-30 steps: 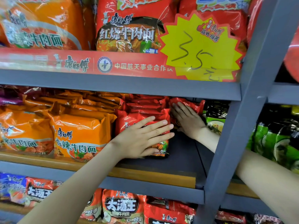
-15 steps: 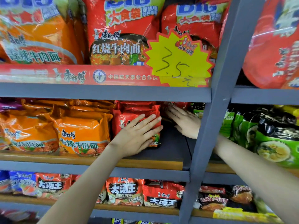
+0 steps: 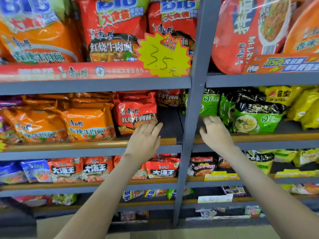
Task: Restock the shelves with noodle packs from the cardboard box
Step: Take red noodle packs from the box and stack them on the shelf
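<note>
- Reaching toward the middle shelf (image 3: 86, 144) of a grey metal rack, a person's two bare arms come up from the bottom of the frame.
- The left hand (image 3: 145, 137), at the centre of the frame, is flat, with its fingers straight and close together. The fingertips touch the lower right corner of a red noodle pack (image 3: 134, 111), which stands upright at the front of the shelf.
- To the left of that pack, orange noodle packs (image 3: 89, 123) stand in rows. To its right is a dark patch of shelf, with a second red pack (image 3: 170, 98) far back in it.
- A grey upright post (image 3: 195, 109) runs from top to bottom just right of centre, between the two hands.
- The right hand (image 3: 216, 133) is to the right of the post, its fingers loosely spread and holding nothing. The fingertips are at the bottom edge of a green noodle pack (image 3: 209, 105); I cannot tell whether they touch it.
- More green packs (image 3: 255, 118) and yellow packs (image 3: 307, 107) fill the right side of the same level.
- On the upper shelf stand large red bags (image 3: 112, 31), with a yellow star-shaped price tag (image 3: 164, 56) hand-marked 3.5 in front of them.
- The shelf below holds smaller red packs (image 3: 162, 168) and, near the left edge, blue packs (image 3: 34, 169).
</note>
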Demonstrator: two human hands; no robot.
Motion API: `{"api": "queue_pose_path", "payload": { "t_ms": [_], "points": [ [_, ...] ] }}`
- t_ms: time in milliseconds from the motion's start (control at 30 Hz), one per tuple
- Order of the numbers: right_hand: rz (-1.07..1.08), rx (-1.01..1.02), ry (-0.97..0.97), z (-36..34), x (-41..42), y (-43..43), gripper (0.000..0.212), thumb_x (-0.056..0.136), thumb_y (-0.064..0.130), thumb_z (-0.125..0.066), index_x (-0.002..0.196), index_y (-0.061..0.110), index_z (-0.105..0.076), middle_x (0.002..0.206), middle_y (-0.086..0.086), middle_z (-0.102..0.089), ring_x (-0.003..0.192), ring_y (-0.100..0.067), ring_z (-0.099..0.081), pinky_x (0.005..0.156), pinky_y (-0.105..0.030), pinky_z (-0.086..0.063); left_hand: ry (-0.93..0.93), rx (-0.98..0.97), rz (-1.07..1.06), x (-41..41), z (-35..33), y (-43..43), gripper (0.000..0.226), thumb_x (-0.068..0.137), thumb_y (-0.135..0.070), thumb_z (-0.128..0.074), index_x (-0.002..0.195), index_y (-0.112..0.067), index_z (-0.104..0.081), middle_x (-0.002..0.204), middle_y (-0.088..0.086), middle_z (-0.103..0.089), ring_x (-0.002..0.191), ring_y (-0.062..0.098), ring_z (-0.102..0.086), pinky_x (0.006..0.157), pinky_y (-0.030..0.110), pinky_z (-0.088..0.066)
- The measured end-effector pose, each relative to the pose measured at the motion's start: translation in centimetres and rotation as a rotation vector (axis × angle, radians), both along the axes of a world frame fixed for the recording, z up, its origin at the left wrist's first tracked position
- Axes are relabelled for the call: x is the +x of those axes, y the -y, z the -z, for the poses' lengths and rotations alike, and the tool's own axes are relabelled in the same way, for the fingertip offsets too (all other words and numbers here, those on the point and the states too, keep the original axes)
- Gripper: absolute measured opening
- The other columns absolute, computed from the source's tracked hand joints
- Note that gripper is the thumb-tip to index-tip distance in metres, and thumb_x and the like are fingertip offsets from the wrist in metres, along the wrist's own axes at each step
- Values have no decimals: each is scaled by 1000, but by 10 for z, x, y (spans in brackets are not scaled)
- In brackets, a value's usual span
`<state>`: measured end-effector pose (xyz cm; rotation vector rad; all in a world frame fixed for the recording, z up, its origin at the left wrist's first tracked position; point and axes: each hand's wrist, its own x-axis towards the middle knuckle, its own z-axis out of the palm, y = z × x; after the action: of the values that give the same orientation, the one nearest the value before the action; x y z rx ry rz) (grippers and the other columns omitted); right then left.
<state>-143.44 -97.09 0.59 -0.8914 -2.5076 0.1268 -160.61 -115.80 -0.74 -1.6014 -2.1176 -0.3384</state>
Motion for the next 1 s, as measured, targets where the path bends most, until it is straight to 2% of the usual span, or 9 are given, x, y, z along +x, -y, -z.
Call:
{"api": "queue_pose_path", "payload": {
  "t_ms": [167,267,400,500,667,800,867,933,1000],
  "points": [
    [-7,26,-327,17,33,55,16,89,9,-58,102,2,-62,99,-13,-59,97,-33,-49,83,-42,-43,108,113,-13,47,16,37,41,88,-22,-40,116,-3,-63,105,11,-67,88,29,-64,69,38,-55],
    [-101,-45,-334,37,43,95,13,89,11,-59,100,4,-60,96,-9,-58,97,-27,-47,83,-35,-39,158,135,-68,69,39,72,36,89,-20,-42,112,-3,-64,99,11,-68,82,30,-65,62,36,-54],
    [-292,-156,-132,78,30,149,23,90,14,-58,110,3,-60,104,-10,-59,104,-29,-50,88,-40,-43,271,21,-222,86,82,138,31,86,-14,-55,114,-4,-63,98,11,-66,80,32,-63,56,34,-51],
    [-444,-236,29,106,7,191,29,94,19,-54,120,6,-57,117,-10,-57,115,-29,-45,96,-38,-38,371,-72,-374,83,116,193,37,88,-21,-45,117,-3,-60,102,13,-65,83,34,-62,60,38,-52],
    [-702,-227,153,154,-47,259,23,84,13,-66,105,5,-62,98,-10,-60,97,-29,-51,84,-35,-40,508,-181,-634,72,171,278,46,86,-28,-38,114,-2,-63,96,13,-66,78,34,-64,57,37,-55],
    [-887,-219,369,199,-99,315,26,84,16,-65,109,6,-61,99,-9,-60,95,-31,-55,85,-40,-46,678,-218,-857,61,222,344,36,85,-17,-59,117,-1,-63,107,16,-67,83,34,-66,61,38,-56],
    [-961,-219,473,226,-127,344,31,83,16,-61,112,6,-61,102,-9,-61,96,-32,-57,89,-39,-44,762,-221,-967,49,252,376,40,78,-13,-67,116,0,-63,106,17,-66,79,36,-66,58,38,-56],
    [-1022,-223,622,257,-155,372,37,89,18,-56,125,8,-55,117,-8,-57,109,-31,-53,96,-32,-34,853,-246,-1073,38,286,402,46,71,-11,-74,115,1,-64,106,17,-67,79,35,-66,60,38,-56],
    [-1069,-239,777,294,-180,396,45,98,24,-46,141,14,-38,138,-2,-44,129,-22,-37,106,-28,-27,971,-270,-1156,28,321,422,55,69,-13,-77,120,-1,-62,113,17,-65,89,34,-67,68,39,-56]
  ]
}}
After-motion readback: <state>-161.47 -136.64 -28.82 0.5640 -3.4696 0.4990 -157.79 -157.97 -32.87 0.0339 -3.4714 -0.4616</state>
